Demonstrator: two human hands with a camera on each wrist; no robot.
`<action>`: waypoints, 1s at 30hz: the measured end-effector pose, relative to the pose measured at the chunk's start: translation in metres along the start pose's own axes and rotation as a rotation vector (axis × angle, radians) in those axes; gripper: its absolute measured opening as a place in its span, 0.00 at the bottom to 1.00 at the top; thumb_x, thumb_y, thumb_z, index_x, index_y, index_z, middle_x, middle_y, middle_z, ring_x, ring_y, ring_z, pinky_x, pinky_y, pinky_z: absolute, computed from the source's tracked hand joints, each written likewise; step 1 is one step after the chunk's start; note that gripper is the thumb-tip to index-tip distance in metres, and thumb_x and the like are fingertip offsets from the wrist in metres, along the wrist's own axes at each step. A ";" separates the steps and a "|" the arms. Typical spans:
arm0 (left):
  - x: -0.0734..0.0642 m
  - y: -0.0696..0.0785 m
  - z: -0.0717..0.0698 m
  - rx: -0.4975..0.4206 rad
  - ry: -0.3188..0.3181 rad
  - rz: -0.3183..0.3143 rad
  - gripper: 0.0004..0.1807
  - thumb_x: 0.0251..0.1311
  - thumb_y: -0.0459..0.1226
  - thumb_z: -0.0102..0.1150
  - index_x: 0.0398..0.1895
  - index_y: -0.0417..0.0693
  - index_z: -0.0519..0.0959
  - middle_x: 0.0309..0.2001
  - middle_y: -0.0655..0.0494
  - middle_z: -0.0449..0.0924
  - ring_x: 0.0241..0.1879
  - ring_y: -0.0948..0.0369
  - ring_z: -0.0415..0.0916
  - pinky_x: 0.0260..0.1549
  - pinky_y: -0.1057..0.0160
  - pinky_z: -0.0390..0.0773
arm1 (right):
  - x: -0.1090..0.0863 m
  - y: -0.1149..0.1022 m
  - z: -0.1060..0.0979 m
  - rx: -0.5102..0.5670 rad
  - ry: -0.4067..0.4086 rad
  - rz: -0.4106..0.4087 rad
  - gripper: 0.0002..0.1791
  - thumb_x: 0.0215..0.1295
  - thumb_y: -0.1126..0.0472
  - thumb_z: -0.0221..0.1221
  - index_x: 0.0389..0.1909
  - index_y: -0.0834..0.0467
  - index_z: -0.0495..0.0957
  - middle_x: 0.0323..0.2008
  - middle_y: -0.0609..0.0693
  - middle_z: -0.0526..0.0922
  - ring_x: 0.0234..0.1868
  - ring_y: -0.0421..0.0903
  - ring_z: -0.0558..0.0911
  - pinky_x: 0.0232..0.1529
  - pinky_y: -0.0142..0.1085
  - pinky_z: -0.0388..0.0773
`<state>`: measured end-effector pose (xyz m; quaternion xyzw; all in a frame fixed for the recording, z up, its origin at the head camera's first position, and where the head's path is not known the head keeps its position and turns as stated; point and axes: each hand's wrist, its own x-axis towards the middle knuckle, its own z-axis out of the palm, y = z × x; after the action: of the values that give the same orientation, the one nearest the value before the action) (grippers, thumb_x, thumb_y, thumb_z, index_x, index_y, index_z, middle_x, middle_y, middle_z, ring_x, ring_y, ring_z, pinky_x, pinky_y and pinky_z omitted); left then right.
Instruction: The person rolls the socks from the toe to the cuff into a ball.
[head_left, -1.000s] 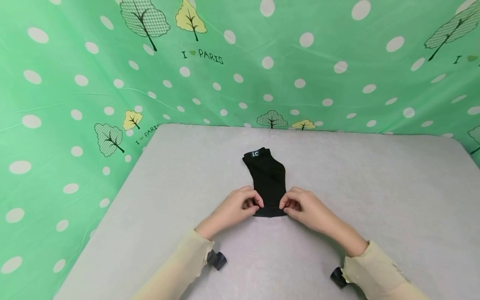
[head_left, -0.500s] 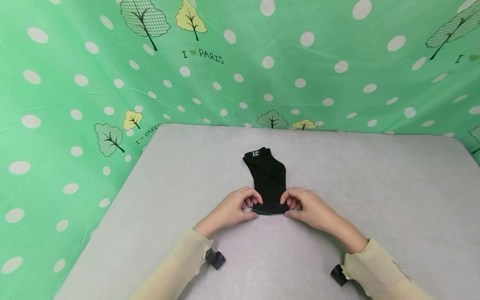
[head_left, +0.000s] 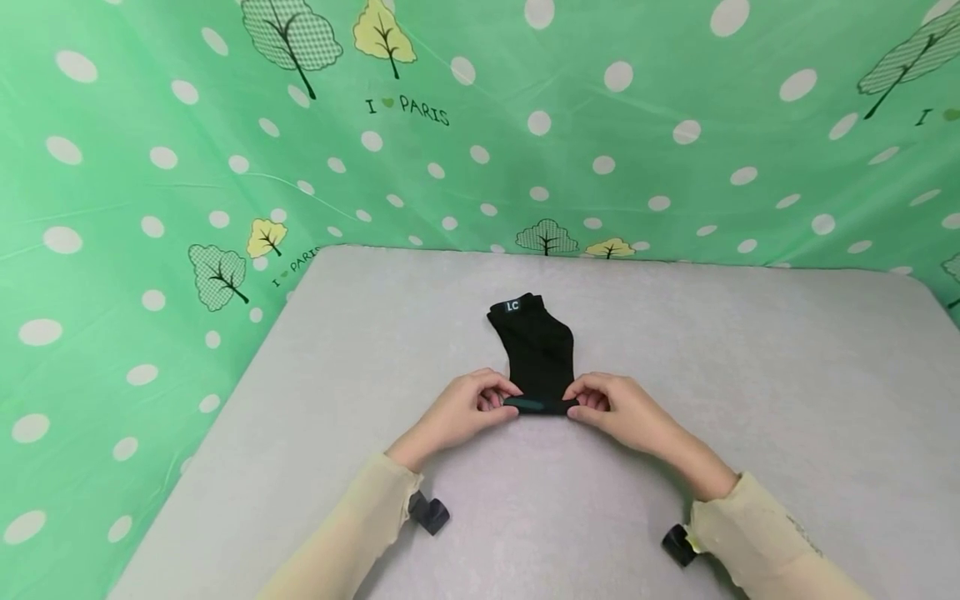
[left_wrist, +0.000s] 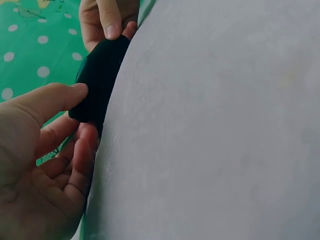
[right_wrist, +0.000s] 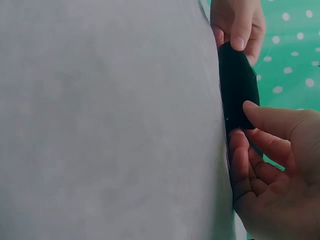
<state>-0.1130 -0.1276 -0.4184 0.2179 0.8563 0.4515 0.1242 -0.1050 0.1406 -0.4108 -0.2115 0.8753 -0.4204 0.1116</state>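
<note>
A black sock lies flat on the table, its cuff with a white "LC" label pointing away. I cannot tell whether a second sock lies under it. My left hand pinches the left corner of the near end, and my right hand pinches the right corner. Between them that end is raised and turned up in a narrow dark band. In the left wrist view, the thumb of my left hand presses on the black fabric, fingers behind it. My right hand grips likewise in the right wrist view.
The light grey tabletop spreads around the sock. A green polka-dot cloth with trees and lettering hangs behind and at the left. Dark wrist devices stick out below both sleeves.
The sock's near end has been lifted off the table and turned up, away from me. Both hands have shifted slightly forward with it, thumbs now beneath the edge. The labelled cuff has stayed put.
</note>
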 end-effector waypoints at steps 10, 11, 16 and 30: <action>0.004 -0.005 -0.003 -0.084 0.040 -0.096 0.06 0.63 0.40 0.66 0.39 0.49 0.87 0.25 0.56 0.83 0.22 0.68 0.71 0.24 0.72 0.72 | 0.003 -0.002 -0.005 0.076 -0.063 0.044 0.06 0.66 0.61 0.63 0.37 0.60 0.83 0.26 0.46 0.77 0.27 0.35 0.72 0.30 0.28 0.71; 0.004 -0.005 -0.004 -0.091 0.042 -0.102 0.06 0.63 0.40 0.66 0.38 0.49 0.87 0.24 0.56 0.81 0.21 0.68 0.70 0.23 0.72 0.71 | 0.003 -0.002 -0.006 0.081 -0.073 0.053 0.07 0.66 0.60 0.62 0.38 0.60 0.83 0.26 0.46 0.77 0.26 0.35 0.72 0.29 0.28 0.70; 0.006 -0.004 -0.004 -0.092 0.051 -0.121 0.08 0.64 0.41 0.64 0.34 0.47 0.87 0.20 0.58 0.77 0.20 0.68 0.70 0.23 0.72 0.72 | 0.009 -0.006 -0.009 0.096 -0.105 0.130 0.09 0.69 0.58 0.60 0.38 0.61 0.82 0.26 0.47 0.78 0.26 0.38 0.71 0.28 0.29 0.69; 0.013 0.004 -0.004 -0.044 0.081 -0.224 0.11 0.62 0.41 0.65 0.24 0.47 0.79 0.15 0.61 0.73 0.16 0.66 0.70 0.21 0.70 0.70 | 0.021 -0.011 -0.009 0.049 -0.092 0.249 0.12 0.67 0.55 0.59 0.30 0.59 0.80 0.22 0.46 0.77 0.26 0.41 0.74 0.30 0.34 0.71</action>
<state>-0.1244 -0.1221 -0.4133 0.0995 0.8694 0.4621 0.1438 -0.1244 0.1308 -0.3967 -0.1174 0.8780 -0.4146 0.2083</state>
